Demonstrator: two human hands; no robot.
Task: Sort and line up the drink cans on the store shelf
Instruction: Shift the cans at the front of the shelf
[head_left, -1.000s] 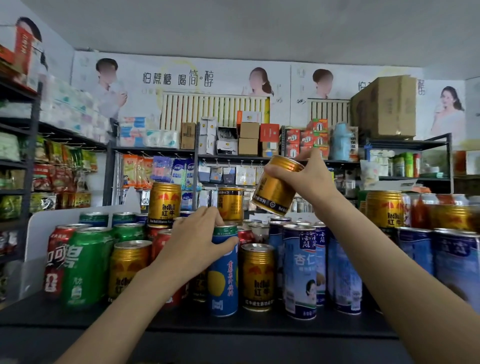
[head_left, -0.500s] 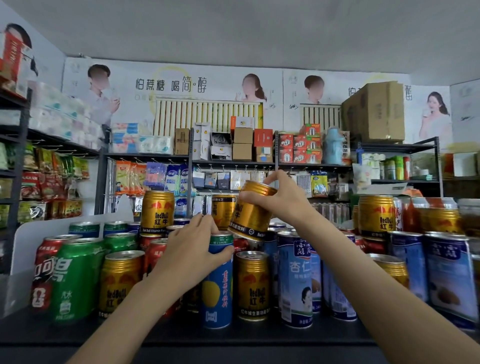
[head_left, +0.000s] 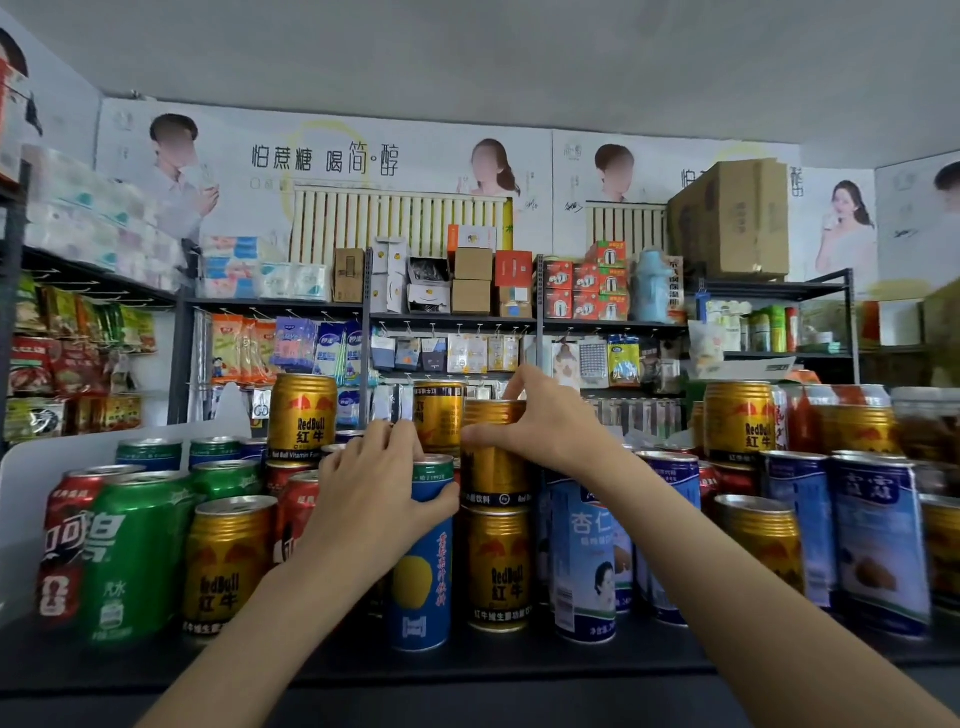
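**Desk editor:** Cans (head_left: 228, 561), mixed by brand, crowd a dark store shelf (head_left: 519, 670). Where is the one in play?

**Photographer:** Centre of frame. The right hand (head_left: 545, 431) holds a gold can (head_left: 493, 467) by its upper rim, fingers and thumb curled round the top. It stands upright, long axis vertical, directly over a second gold can (head_left: 498, 571) on the shelf. The two look stacked, or very nearly; I cannot tell whether the bases have met.

**Desk editor:** And the other hand?

**Photographer:** The left hand (head_left: 374, 499) grips the tall blue can (head_left: 421, 561) just left of that stack, thumb across its front, fingers over the top. Blue can and lower gold can stand side by side, close to touching.

**Desk editor:** What does the next move depend on?

**Photographer:** My reading: alignment. The held can sits straight below the right grip, so release calls for a plumb seat on the lid beneath. Any tilt and it could topple toward the pale blue cans (head_left: 587, 561) at right. The left hand is nearer the blue can and seems placed to steady or shift it.

**Desk editor:** Elsewhere?

**Photographer:** Green cans (head_left: 135, 561) and red ones (head_left: 67, 540) at left; more gold cans perched behind.
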